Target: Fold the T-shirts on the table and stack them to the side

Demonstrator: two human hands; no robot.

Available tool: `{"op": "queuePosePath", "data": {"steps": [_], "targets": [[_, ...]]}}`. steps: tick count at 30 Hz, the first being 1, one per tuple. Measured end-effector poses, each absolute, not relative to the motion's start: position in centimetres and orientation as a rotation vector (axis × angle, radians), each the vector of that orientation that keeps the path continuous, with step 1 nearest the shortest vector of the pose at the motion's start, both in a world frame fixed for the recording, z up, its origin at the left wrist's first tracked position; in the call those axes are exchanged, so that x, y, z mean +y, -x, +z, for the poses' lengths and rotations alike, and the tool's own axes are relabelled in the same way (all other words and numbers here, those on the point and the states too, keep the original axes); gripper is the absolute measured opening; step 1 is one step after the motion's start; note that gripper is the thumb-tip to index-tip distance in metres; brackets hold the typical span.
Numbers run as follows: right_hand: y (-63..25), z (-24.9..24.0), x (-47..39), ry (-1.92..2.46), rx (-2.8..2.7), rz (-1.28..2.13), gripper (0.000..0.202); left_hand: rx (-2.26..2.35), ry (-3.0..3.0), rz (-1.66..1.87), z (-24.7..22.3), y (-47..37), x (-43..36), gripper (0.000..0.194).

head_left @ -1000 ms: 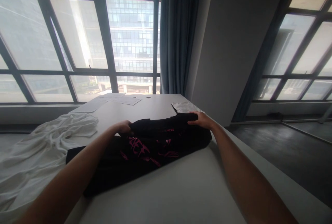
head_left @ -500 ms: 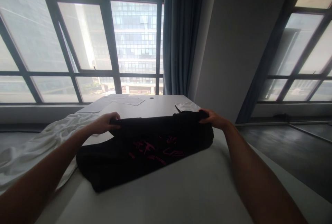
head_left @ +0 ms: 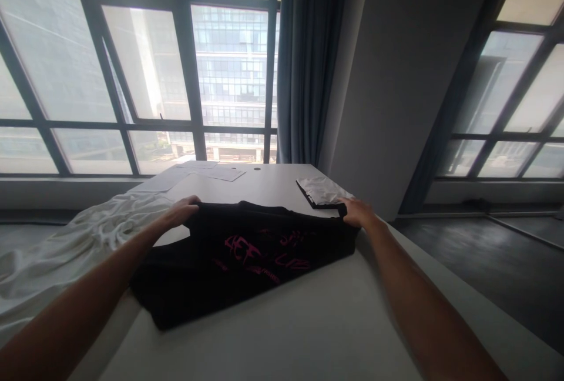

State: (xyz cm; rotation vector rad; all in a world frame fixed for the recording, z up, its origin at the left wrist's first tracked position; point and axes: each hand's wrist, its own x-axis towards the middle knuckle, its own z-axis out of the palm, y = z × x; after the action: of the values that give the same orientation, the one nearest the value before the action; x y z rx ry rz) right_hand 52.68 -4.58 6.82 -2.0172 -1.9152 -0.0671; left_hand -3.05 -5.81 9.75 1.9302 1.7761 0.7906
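Note:
A black T-shirt (head_left: 264, 251) with pink lettering is spread across the white table (head_left: 282, 334), its upper edge running between my two hands. At that edge's left end, my left hand (head_left: 184, 211) is closed on the cloth. The fingers of my right hand (head_left: 358, 213) grip the right end. Part of the shirt lies folded out toward the lower left. Just beyond my right hand rests a flat black item (head_left: 307, 196) with a crumpled white wrapping or cloth (head_left: 324, 189) on top; its kind I cannot make out.
Rumpled white cloth (head_left: 101, 228) covers the table's left side. Sheets of paper (head_left: 163, 180) lie at the far left of the tabletop. Behind the table are large windows, a blue curtain (head_left: 304, 75) and a grey pillar (head_left: 396, 87).
The shirt's upper edge has come lower and flatter, showing more of the flat black item behind. My right hand has moved slightly down; both hands keep their hold.

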Motion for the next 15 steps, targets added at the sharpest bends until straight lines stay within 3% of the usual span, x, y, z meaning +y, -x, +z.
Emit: {"op": "queuePosePath", "data": {"steps": [2, 5, 10, 15], "targets": [[-51.4, 6.9, -4.9, 2.028, -2.045, 0.047, 0.070, 1.707, -1.945, 0.710, 10.0, 2.4, -6.0, 0.037], [-49.4, 7.0, -5.1, 1.824, -2.177, 0.531, 0.062, 1.672, -2.082, 0.690, 10.2, 1.7, -6.6, 0.048], [-48.0, 7.5, -5.5, 1.756, -2.185, 0.829, 0.038, 1.528, -2.196, 0.644, 10.7, 2.4, -8.1, 0.039], [-48.7, 10.0, -7.4, 1.764, -2.291, 1.009, 0.041, 1.400, -1.990, 0.241, 13.4, 4.6, -11.6, 0.040]]}}
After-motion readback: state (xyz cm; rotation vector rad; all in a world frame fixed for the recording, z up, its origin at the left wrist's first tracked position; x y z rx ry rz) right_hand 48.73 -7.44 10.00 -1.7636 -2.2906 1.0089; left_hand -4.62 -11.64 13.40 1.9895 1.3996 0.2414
